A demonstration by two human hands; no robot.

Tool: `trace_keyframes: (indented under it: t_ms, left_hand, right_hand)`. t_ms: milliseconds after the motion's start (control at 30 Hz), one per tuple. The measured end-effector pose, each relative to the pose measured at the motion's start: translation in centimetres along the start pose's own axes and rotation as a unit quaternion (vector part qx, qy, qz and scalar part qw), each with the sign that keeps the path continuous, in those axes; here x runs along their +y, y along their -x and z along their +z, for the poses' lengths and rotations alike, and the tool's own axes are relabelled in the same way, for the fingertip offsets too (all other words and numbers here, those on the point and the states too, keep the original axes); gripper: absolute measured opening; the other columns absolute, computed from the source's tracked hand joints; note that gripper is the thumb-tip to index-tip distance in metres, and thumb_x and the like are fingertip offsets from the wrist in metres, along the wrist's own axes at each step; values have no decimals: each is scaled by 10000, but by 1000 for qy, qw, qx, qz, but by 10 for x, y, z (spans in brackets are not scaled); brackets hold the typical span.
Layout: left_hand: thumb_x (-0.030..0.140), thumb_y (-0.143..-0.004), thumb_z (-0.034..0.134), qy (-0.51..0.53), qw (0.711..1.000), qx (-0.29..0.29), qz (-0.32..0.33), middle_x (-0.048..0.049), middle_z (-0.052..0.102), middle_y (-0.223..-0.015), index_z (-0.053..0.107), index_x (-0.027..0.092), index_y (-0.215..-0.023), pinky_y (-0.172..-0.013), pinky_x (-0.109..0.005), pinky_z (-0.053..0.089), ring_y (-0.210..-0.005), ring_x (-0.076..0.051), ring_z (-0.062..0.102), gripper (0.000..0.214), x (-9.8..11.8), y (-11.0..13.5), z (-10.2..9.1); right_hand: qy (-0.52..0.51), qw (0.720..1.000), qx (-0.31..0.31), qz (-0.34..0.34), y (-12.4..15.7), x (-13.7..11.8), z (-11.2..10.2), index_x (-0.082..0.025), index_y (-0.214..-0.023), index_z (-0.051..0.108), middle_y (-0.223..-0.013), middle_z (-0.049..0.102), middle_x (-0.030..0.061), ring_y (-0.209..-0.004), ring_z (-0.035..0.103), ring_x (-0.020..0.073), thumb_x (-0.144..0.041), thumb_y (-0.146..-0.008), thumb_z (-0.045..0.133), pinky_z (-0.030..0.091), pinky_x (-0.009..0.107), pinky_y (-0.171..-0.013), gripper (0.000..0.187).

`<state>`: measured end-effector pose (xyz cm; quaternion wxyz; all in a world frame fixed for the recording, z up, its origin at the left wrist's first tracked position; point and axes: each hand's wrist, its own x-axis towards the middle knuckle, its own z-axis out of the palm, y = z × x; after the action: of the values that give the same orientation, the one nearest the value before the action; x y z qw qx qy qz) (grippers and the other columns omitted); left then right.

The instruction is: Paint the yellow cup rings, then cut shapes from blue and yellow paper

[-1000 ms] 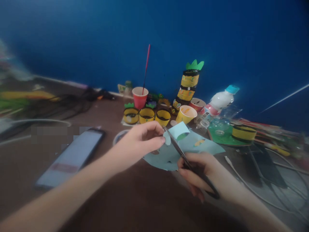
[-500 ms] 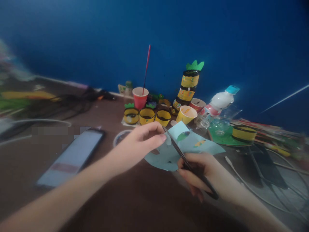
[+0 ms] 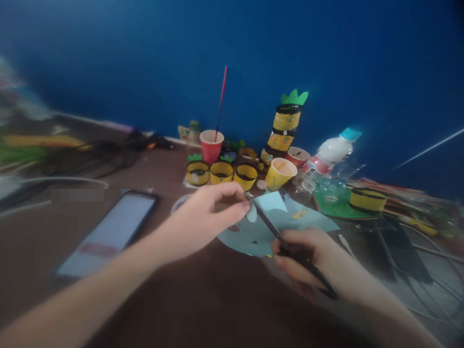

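Note:
My left hand [image 3: 208, 215] is closed in a pinch on a small pale paper piece [image 3: 251, 213] above a light blue paper sheet [image 3: 279, 227] on the brown table. My right hand [image 3: 308, 258] grips black scissors [image 3: 279, 237], whose blades point up and left toward the pinched piece and nearly touch my left fingertips. The sheet lies partly under both hands.
A phone [image 3: 108, 234] lies at the left. Behind the sheet stand yellow cups with black bands [image 3: 221, 172], a red cup with a brush [image 3: 211, 145], a stacked pineapple-like cup tower [image 3: 284, 128], a plastic bottle [image 3: 331, 152] and a green plate [image 3: 340, 203]. Cables run at right.
The folded-up corner of the blue sheet has dropped lower. My right hand with the scissors has shifted slightly right and down. The left hand has barely moved.

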<state>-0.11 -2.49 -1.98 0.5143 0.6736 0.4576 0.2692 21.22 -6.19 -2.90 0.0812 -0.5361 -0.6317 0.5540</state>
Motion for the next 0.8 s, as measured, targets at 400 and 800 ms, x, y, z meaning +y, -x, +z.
trace_keyframes:
  t_ms: [400,800]
  left_hand:
    - [380,-792,543,3,999,19,-29,61,498,-600,560,208,-693,-447,-150,341,-507,-56,431,199,4,-2,0]
    - [421,-791,436,-166,981,-12,-96,32,480,-616,545,198,-792,-452,-225,304,-471,-87,388,249,-42,-37,-21]
  right_hand:
    - [6,1000,28,-11,1,11,-4,-182,-694,516,-462,493,-62,-324,442,48,-367,-820,549,353,127,-304,227]
    - [-76,987,116,-82,-2,7,-12,-184,-811,509,-400,543,-68,-295,477,63,-345,-858,520,387,142,-341,169]
